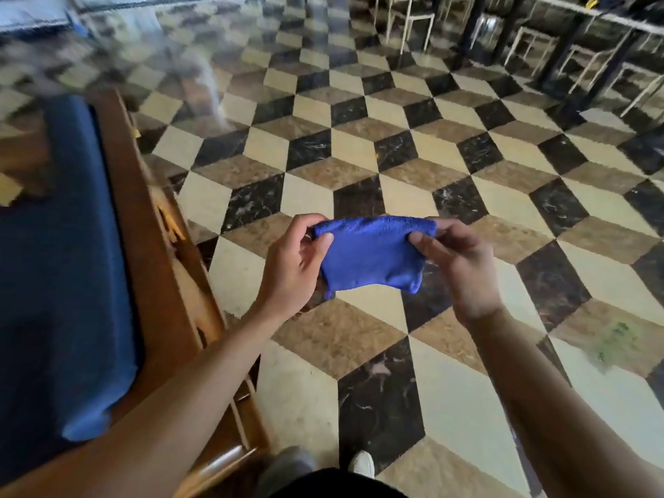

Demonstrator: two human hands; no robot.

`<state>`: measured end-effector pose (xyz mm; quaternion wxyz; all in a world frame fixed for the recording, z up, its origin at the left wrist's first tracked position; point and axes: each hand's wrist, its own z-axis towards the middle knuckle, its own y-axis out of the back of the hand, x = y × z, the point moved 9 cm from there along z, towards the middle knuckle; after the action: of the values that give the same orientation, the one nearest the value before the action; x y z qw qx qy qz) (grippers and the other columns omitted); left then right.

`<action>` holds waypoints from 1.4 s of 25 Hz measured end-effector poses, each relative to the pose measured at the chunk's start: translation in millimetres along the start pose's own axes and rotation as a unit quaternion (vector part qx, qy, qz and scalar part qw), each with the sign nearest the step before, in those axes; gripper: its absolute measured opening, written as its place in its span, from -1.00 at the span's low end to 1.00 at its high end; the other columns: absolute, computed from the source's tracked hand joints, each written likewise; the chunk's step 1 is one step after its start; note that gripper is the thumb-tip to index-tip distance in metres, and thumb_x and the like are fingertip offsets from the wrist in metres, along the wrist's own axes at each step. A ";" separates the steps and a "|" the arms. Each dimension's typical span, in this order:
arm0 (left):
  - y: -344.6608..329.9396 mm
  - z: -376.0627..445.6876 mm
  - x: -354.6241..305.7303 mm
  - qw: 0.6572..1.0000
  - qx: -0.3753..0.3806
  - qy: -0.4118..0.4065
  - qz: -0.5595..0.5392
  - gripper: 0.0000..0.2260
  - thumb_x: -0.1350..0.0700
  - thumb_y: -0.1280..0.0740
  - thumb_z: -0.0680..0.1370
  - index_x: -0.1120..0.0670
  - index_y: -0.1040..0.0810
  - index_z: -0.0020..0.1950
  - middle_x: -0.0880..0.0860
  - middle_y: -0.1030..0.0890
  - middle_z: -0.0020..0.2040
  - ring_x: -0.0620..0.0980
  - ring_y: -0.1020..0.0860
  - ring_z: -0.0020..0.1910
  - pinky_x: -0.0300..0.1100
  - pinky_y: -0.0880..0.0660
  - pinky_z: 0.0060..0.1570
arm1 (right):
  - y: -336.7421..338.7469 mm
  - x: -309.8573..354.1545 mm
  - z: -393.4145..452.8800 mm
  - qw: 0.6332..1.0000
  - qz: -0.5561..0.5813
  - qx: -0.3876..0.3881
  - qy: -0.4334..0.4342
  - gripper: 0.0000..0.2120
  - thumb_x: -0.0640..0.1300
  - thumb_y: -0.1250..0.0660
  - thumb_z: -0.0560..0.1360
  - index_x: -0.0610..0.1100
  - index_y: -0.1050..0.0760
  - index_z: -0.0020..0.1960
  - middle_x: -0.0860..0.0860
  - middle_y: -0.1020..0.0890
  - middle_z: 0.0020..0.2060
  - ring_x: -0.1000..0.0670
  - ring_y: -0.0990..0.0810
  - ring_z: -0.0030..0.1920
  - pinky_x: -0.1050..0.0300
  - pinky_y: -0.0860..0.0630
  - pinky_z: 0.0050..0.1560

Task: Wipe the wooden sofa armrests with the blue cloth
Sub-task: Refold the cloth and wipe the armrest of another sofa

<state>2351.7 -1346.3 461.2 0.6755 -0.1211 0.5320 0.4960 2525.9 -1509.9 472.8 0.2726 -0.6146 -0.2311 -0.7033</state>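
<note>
I held the blue cloth [372, 255] stretched between left hand [293, 266] and right hand [458, 271], each grip pinching an upper corner, folding it into a pad for wiping.

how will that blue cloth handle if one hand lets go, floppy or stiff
Probably floppy: the blue cloth sags below where the left hand and right hand pinch its top corners. Likely light, since fingertip pinches hold it up. Its fuzzy pile suggests it won't slip easily.

Sofa [151, 246] blurred, cut off at left edge.
</note>
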 end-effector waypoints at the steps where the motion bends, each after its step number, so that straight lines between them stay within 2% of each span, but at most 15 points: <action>1: 13.4 -2.2 2.0 1.000 -0.017 0.006 0.016 -0.80 0.00 -0.27 0.62 0.00 -0.49 0.22 0.01 -0.65 -0.02 -0.02 -0.63 -0.06 -0.01 -0.57 -0.06 | -13.4 -4.1 7.7 1.000 0.006 0.023 -0.003 -0.82 -0.35 -0.41 0.50 -0.09 -0.65 -0.12 0.07 -0.72 -0.20 0.06 -0.67 -0.13 0.20 -0.57 -0.08; 4: 58.5 -9.7 9.6 0.996 -0.075 0.021 0.048 -0.79 -0.02 -0.26 0.62 -0.01 -0.47 0.23 -0.10 -0.61 -0.04 -0.09 -0.62 -0.07 -0.05 -0.58 -0.05 | -61.2 -15.0 27.7 0.995 0.016 0.093 -0.013 -0.89 -0.32 -0.42 0.50 -0.14 -0.65 -0.05 0.01 -0.72 -0.15 0.03 -0.67 -0.09 0.11 -0.58 -0.02; 7: 108.9 -22.6 24.8 0.987 -0.133 0.048 0.073 -0.76 -0.07 -0.25 0.62 0.00 -0.48 0.23 0.02 -0.64 0.02 0.03 -0.64 -0.02 0.10 -0.59 0.00 | -124.0 -13.0 38.8 0.985 0.047 0.168 -0.009 -0.89 -0.35 -0.41 0.50 -0.19 -0.62 -0.03 0.06 -0.72 -0.19 0.08 -0.66 -0.14 0.19 -0.59 -0.09; 8: 122.9 -26.2 31.5 0.985 -0.142 0.059 0.082 -0.75 -0.07 -0.25 0.62 0.00 -0.48 0.23 0.02 -0.64 0.05 0.00 -0.63 0.00 0.08 -0.59 0.02 | -142.7 -11.7 39.4 0.980 0.053 0.190 -0.005 -0.89 -0.36 -0.40 0.50 -0.19 -0.62 -0.04 0.08 -0.72 -0.21 0.09 -0.66 -0.15 0.22 -0.58 -0.11; 10: 150.9 -33.0 38.7 0.979 -0.165 0.071 0.097 -0.81 -0.03 -0.25 0.63 -0.02 -0.48 0.20 -0.05 -0.62 0.04 -0.11 -0.62 0.01 -0.11 -0.58 0.02 | -178.3 -8.5 38.6 0.971 0.060 0.233 0.000 -0.87 -0.38 -0.40 0.49 -0.18 -0.61 -0.06 0.10 -0.72 -0.22 0.12 -0.66 -0.16 0.25 -0.58 -0.11; 13: 183.4 -36.3 35.0 0.972 -0.201 0.068 0.098 -0.88 0.14 -0.27 0.64 -0.02 -0.46 0.17 -0.16 -0.60 0.02 -0.25 -0.60 0.00 -0.40 -0.47 -0.03 | -220.1 -2.6 43.4 0.958 0.056 0.280 0.010 -0.86 -0.37 -0.40 0.50 -0.16 -0.62 -0.06 0.08 -0.72 -0.21 0.10 -0.66 -0.14 0.22 -0.59 -0.07; 16: 202.3 -38.5 35.5 0.969 -0.218 0.074 0.095 -0.87 0.13 -0.27 0.64 -0.03 -0.46 0.17 -0.23 -0.59 0.02 -0.24 -0.61 0.01 -0.42 -0.47 -0.03 | -245.5 3.2 49.9 0.953 0.061 0.295 0.023 -0.88 -0.37 -0.40 0.50 -0.19 -0.61 -0.03 0.07 -0.72 -0.19 0.08 -0.66 -0.12 0.20 -0.60 -0.04; 21: 219.1 -39.0 34.8 0.959 -0.255 0.063 0.110 -0.86 0.05 -0.25 0.62 -0.02 -0.46 0.18 -0.21 -0.59 0.01 -0.19 -0.61 0.00 -0.41 -0.46 -0.04 | -268.7 5.9 58.6 0.942 0.067 0.328 0.030 -0.86 -0.36 -0.40 0.50 -0.15 -0.61 -0.05 0.08 -0.72 -0.19 0.08 -0.67 -0.10 0.19 -0.60 -0.03; 29: 200.5 -20.8 31.8 0.947 -0.279 0.085 0.132 -0.87 0.16 -0.27 0.64 -0.03 -0.46 0.16 -0.19 -0.59 -0.02 -0.22 -0.60 -0.03 -0.43 -0.46 -0.06 | -264.9 3.4 91.0 0.928 0.072 0.364 0.028 -0.86 -0.35 -0.38 0.52 -0.15 -0.62 -0.02 0.09 -0.72 -0.17 0.08 -0.68 -0.09 0.24 -0.59 -0.06; 35: 177.1 14.3 46.3 0.947 -0.287 0.107 0.095 -0.88 0.16 -0.27 0.65 -0.01 -0.48 0.16 -0.16 -0.61 -0.02 -0.22 -0.60 -0.04 -0.41 -0.47 -0.06 | -252.6 -8.5 134.1 0.929 0.073 0.363 0.027 -0.88 -0.36 -0.39 0.51 -0.23 -0.62 0.02 -0.01 -0.71 -0.13 0.02 -0.67 -0.08 0.13 -0.60 -0.02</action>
<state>2216.1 -1226.6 492.7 0.5014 -0.3114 0.4449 0.6736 2457.1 -1232.5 485.4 0.5340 -0.4694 -0.4172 -0.5661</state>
